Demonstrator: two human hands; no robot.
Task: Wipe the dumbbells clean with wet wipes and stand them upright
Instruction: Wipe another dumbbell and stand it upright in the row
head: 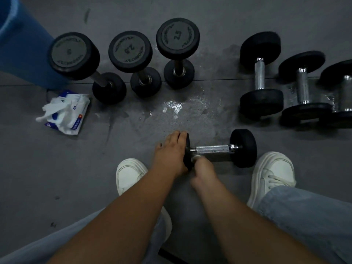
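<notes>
Lying on its side on the grey floor [57, 168], the dumbbell [214, 148] is between two white shoes [272, 172]. The left hand [171, 153] grips its left end disc, with the fingers curled over the rim. The right hand [202, 172], blurred, is just right of the left one and pinches a white wet wipe [196, 158] against the handle beside that disc. Well ahead of the left hand, three upright dumbbells [131, 51] stand in a row. Ahead and right of the right hand, three more dumbbells [260, 76] lie flat. The pack of wipes [70, 113] lies ahead and left of the left hand, near a blue roll [22, 54].
</notes>
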